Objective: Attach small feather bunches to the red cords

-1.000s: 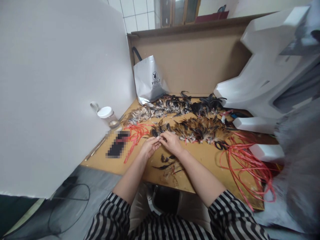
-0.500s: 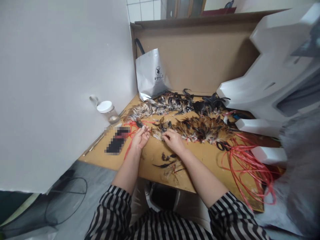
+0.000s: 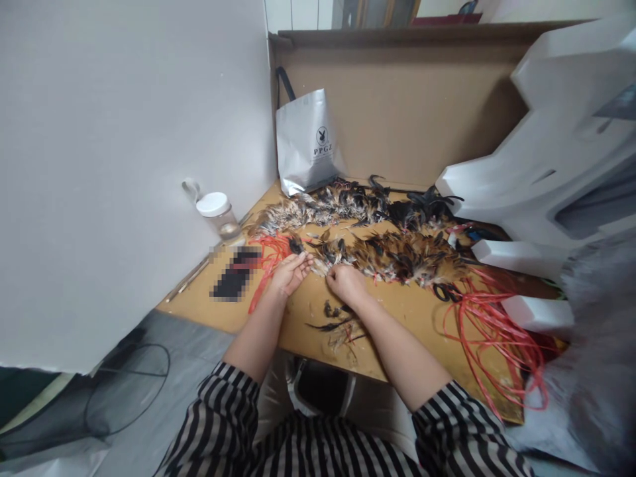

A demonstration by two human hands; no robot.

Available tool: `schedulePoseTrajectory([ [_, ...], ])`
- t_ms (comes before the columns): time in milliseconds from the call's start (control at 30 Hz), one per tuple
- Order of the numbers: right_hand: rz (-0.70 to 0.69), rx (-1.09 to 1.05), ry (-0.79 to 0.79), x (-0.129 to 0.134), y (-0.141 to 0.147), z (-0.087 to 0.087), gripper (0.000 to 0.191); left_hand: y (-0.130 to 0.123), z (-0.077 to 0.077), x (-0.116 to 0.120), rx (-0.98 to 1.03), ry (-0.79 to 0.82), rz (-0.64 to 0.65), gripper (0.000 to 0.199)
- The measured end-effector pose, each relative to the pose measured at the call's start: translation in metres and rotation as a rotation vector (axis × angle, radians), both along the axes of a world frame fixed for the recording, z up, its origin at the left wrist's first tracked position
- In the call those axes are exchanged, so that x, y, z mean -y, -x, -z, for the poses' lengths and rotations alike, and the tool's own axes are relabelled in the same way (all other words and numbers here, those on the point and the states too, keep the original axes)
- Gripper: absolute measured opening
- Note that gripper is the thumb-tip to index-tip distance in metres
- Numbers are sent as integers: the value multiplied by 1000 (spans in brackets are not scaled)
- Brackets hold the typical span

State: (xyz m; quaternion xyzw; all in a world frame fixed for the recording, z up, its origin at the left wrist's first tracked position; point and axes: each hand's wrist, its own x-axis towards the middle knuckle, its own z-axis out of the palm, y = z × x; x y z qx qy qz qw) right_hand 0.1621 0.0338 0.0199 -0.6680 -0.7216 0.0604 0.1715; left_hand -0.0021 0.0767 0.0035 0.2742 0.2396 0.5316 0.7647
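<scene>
A small dark feather [image 3: 297, 246] is sitting at the fingertips of the left hand [image 3: 289, 273], which is lying on the bench [image 3: 397, 318] with its fingers loosely curled and pinching the feather at their tips. Just right of that hand, the right hand [image 3: 346, 282] is resting knuckles-up with its fingers bent under, pressing into the near end of a row of brown and black feathers [image 3: 397, 255]; whether it is actually gripping any of them I cannot tell. That row is stretching away to the right of the right hand, and a second row of feathers [image 3: 342, 204] is lying beyond both hands, nearer the cardboard wall. Red cords [image 3: 268, 255] are trailing just left of and under the left hand, and a bigger tangle of red cord [image 3: 491, 338] is spreading well to the right of the right hand. A few loose feathers [image 3: 335, 321] are lying just below the right wrist. Farther left of the left hand a blurred dark object [image 3: 234, 280] is lying flat, with a white-lidded jar [image 3: 217, 213] standing beyond it. A silver bag [image 3: 308, 142] is leaning against the wall beyond the hands, and white foam pieces [image 3: 527, 179] are standing far to the right.
</scene>
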Motion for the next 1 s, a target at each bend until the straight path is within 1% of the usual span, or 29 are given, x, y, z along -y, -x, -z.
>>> schedulePoseTrajectory([
  [100, 31, -198, 15, -3, -7, -1, 18, -2, 0, 1, -30, 6, 11, 11],
  [167, 39, -367, 27, -6, -12, -2, 16, -4, 0, 2, -50, 8, 16, 10],
  [267, 32, -739, 57, -10, -14, -4, 12, -5, 0, 3, -78, 1, 12, 11],
  [367, 52, -1159, 147, -10, -11, -7, 18, -7, -1, 6, -143, -26, 44, 15],
  [433, 62, -1324, 214, -9, -7, -9, 24, -10, -1, 9, -208, -51, 73, 18],
  [467, 57, -1359, 231, -8, -6, -9, 25, -11, -1, 11, -239, -60, 82, 19],
  [533, 36, -1360, 219, -7, -3, -8, 27, -15, -2, 13, -289, -69, 88, 20],
  [700, -54, -1230, 34, -10, 3, 4, 23, -21, 0, 15, -323, -49, 76, 22],
  [800, -52, -1157, -30, -13, 5, 10, 23, -22, 0, 15, -312, -41, 65, 20],
  [900, -45, -1172, -11, -13, 7, 9, 26, -22, 1, 15, -277, -53, 73, 18],
  [1000, -80, -1245, 54, -10, 8, 3, 29, -21, 1, 14, -229, -46, 103, 17],
])
